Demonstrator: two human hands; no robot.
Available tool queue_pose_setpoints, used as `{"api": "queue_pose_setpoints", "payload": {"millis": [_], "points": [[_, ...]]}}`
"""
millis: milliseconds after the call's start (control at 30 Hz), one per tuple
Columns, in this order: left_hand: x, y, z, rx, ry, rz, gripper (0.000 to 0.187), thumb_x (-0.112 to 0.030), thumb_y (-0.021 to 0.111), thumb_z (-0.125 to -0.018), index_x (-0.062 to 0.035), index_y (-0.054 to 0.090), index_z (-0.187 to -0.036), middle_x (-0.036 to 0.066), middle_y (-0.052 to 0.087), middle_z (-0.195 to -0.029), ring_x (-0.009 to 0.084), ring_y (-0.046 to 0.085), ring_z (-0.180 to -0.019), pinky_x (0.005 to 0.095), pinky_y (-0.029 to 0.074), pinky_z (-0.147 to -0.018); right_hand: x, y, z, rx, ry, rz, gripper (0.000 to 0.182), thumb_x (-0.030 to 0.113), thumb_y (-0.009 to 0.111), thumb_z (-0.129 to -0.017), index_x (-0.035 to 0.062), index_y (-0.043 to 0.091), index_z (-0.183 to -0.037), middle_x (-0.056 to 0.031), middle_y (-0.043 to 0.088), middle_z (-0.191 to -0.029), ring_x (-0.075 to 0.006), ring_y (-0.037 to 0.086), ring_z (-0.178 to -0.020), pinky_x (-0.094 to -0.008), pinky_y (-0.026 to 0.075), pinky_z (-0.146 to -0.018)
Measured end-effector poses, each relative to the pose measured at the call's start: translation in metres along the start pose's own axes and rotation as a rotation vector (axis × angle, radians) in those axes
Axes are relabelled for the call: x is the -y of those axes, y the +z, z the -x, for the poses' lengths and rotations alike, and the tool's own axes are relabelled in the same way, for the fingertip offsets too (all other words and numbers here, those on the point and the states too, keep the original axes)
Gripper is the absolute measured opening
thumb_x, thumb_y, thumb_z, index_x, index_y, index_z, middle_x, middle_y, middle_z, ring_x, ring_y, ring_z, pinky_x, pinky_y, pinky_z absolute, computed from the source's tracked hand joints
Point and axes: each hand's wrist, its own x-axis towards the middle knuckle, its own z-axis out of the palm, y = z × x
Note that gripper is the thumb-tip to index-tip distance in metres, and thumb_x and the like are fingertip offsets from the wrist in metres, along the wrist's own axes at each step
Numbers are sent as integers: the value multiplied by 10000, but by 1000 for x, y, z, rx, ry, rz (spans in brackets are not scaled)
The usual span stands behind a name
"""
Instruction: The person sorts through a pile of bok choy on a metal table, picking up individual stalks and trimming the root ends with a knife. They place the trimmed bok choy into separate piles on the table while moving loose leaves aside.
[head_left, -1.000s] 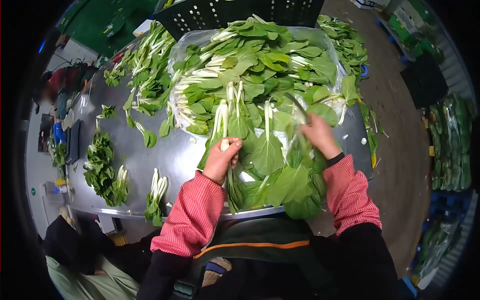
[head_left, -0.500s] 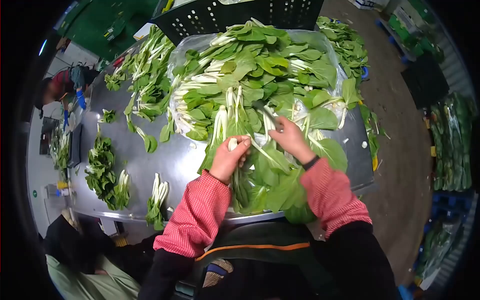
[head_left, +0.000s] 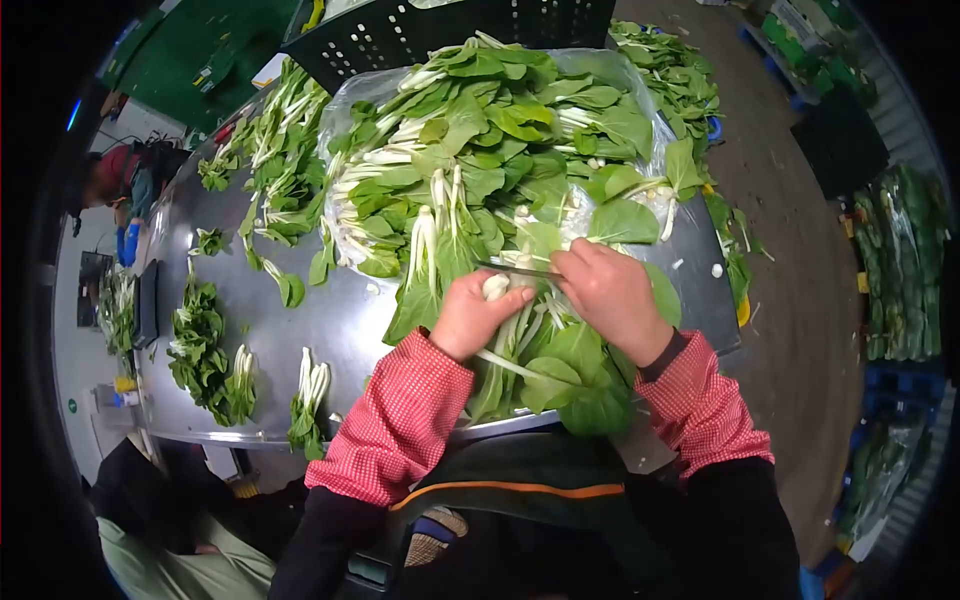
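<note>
My left hand [head_left: 478, 312] is closed round a bok choy, whose white root end [head_left: 495, 287] pokes up between thumb and fingers. Its green leaves [head_left: 570, 360] hang down over the near edge of the metal table [head_left: 370, 320]. In my right hand [head_left: 612, 298] is a knife [head_left: 518, 270], its dark blade lying across just above the root end and pointing left. Beyond both hands a large heap of bok choy [head_left: 480, 130] rests on a clear plastic sheet [head_left: 345, 110]. A few stalks [head_left: 425, 240] lean towards me from the heap's front.
A black perforated crate [head_left: 450, 35] stands behind the heap. Smaller bunches [head_left: 200, 340] lie along the table's left side, and more greens [head_left: 680, 85] at its right edge. A co-worker with blue gloves [head_left: 127, 243] is at far left. Bagged greens [head_left: 905, 270] stand at right.
My right hand has brought the knife down and nearer, so its blade now lies across by the root end in my left hand. The leaves below have shifted.
</note>
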Motion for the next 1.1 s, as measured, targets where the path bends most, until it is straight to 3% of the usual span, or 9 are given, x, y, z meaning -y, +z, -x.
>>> {"api": "queue_pose_setpoints", "payload": {"millis": [167,367,467,600,733,867,900,1000,1100], "points": [[-1,-1,4,-15,-1,3,288,-156,751,-819,25,665,-1027,25,678,-831,69,584,-721,232,495,-679,-39,27,29,107,168,157,110,159,617,-819,75,609,-890,-95,571,-745,-290,603,-655,-358,503,-584],[1,4,5,21,50,-19,701,-117,773,-785,26,422,-1375,105,647,-1052,132,601,-944,267,506,-821,3,8,12,159,521,-863,204,205,656,-871,10,663,-930,-61,661,-782,-133,628,-681,-291,480,-578],[5,6,5,129,61,115,681,-96,774,-779,20,444,-1363,102,644,-1047,131,603,-924,254,505,-805,4,13,3,388,565,-1165,214,202,709,-839,10,650,-912,6,620,-735,-70,567,-710,-243,458,-667],[10,-6,7,215,-46,63,429,-71,746,-801,15,592,-1193,50,665,-933,117,606,-809,238,508,-734,-5,14,9,399,583,-1011,218,232,722,-831,33,637,-821,17,567,-622,-58,500,-529,-222,398,-499],[19,-4,9,-87,231,-543,384,-137,737,-807,-17,621,-1153,93,691,-879,243,666,-803,328,534,-718,-4,-5,6,502,881,-1396,229,255,711,-847,77,591,-769,30,510,-583,-21,411,-460,-186,311,-419],[37,-11,11,-46,320,-206,575,-111,697,-840,23,439,-1337,164,623,-1166,248,627,-1014,319,514,-846,-6,20,-3,326,479,-785,205,222,704,-831,24,658,-804,-11,599,-628,-75,527,-560,-244,417,-528],[12,-9,20,137,124,255,574,-52,644,-878,25,368,-1375,112,597,-1168,192,588,-1070,290,497,-879,5,21,-10,354,503,-862,208,217,697,-823,9,682,-832,-25,631,-665,-93,565,-618,-274,446,-587],[-2,-26,22,319,-6,467,516,-4,601,-898,2,384,-1366,62,603,-1066,154,605,-981,277,503,-860,41,29,-37,342,695,-1185,258,240,688,-837,-11,675,-897,-68,635,-649,-130,592,-603,-315,468,-569],[13,-58,37,84,-106,570,465,-1,632,-864,-25,441,-1286,58,598,-935,159,620,-817,319,542,-775,49,67,-57,109,443,-796,313,297,677,-840,-13,664,-885,-139,645,-673,-238,630,-600,-359,486,-574]]}}
